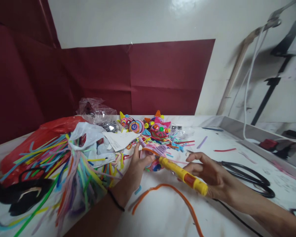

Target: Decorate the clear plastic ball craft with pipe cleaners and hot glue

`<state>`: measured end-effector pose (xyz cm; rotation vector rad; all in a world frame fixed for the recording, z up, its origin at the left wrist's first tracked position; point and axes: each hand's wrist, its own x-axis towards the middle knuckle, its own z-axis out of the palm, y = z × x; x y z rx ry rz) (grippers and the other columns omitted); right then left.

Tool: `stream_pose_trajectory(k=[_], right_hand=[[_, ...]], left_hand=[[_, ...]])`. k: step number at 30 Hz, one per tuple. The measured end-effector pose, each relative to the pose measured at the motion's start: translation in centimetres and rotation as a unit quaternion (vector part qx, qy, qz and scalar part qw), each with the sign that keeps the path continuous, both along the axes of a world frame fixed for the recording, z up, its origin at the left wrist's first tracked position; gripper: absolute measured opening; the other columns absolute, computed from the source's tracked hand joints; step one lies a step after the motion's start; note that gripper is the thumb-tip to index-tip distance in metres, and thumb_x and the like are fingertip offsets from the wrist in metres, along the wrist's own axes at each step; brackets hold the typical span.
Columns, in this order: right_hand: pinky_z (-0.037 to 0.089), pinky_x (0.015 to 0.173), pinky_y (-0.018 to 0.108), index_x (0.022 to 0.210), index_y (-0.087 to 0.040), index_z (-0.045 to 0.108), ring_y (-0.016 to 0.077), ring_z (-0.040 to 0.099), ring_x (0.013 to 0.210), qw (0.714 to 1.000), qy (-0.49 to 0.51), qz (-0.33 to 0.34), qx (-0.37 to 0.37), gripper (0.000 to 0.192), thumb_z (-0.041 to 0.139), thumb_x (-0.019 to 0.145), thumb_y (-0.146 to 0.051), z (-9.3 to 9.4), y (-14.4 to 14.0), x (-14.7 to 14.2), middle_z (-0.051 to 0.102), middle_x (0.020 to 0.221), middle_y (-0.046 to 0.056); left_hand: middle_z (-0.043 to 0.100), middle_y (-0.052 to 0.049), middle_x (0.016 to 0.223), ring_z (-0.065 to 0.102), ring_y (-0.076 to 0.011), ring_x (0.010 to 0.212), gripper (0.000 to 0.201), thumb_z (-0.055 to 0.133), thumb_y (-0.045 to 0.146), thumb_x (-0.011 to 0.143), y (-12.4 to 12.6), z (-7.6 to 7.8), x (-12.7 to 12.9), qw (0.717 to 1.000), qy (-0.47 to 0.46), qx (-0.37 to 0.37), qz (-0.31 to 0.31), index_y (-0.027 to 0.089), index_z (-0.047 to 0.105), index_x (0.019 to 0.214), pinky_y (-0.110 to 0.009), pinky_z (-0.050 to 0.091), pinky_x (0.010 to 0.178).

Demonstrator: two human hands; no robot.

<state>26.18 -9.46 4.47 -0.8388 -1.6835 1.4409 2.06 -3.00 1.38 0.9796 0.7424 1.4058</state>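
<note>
the right hand [207, 172] holds a yellow glue pen [184, 174] with a red band, fingers loosely curled round its rear half, index finger stretched forward above the barrel; the pen lies tilted, its tip pointing toward ten o'clock at a small pink and purple pipe-cleaner piece [154, 158]. the left hand [135, 169], a dark band at its wrist, pinches that piece between thumb and fingers, the palm partly open and turned toward the pen. the piece sits just above the white tabletop [236, 144], near the middle of the view, with the pen tip touching or nearly touching it; i cannot tell which

at six o'clock from the hands an orange pipe cleaner [172, 197] curves across the tabletop. at three o'clock, just beside the right hand, lie black scissors [249, 177]. at twelve o'clock stand finished colourful pipe-cleaner figures [153, 126] with spirals and small horns, scraps scattered about them. at nine o'clock a large heap of loose pipe cleaners [64, 161] spills over a red plastic bag [39, 135] and a white bag [88, 135], with a clear bag [96, 110] behind. a dark red paper backdrop [162, 75] covers the wall
</note>
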Motion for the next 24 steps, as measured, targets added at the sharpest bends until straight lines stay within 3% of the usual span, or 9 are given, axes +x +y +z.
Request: stream_pose_trajectory(k=[8,15,24], right_hand=[[0.044,0.082,0.033,0.115,-0.031,0.038,0.0214,0.063,0.101,0.999,-0.038,-0.016,0.019,0.045,0.073,0.088,-0.036,0.1,-0.3,0.1,0.069,0.103,0.003],[0.045,0.077,0.033,0.113,-0.032,0.039,0.0226,0.064,0.096,0.997,-0.051,-0.02,0.053,0.044,0.073,0.087,-0.045,0.1,-0.3,0.0,0.07,0.102,0.003],[0.047,0.088,0.039,0.121,-0.033,0.038,0.0255,0.065,0.109,0.997,-0.057,-0.027,0.043,0.049,0.073,0.087,-0.041,-0.1,-0.2,0.4,0.07,0.119,0.008]], left_hand=[[0.069,-0.008,0.126,0.061,-0.0304,0.124,0.093,0.082,0.026,0.061,0.3,-0.4,-0.1,1.0,-0.001,-0.01,0.008,0.026,0.044,0.147,-0.041,0.045,0.107],[0.069,-0.008,0.128,0.06,-0.0293,0.125,0.09,0.079,0.023,0.066,-0.2,0.2,-0.1,1.0,0.015,-0.004,-0.003,0.027,0.042,0.148,-0.041,0.044,0.108],[0.07,-0.007,0.124,0.063,-0.0281,0.119,0.089,0.078,0.021,0.065,-0.8,1.0,0.0,1.0,0.018,-0.022,0.001,0.026,0.044,0.147,-0.037,0.048,0.101]])
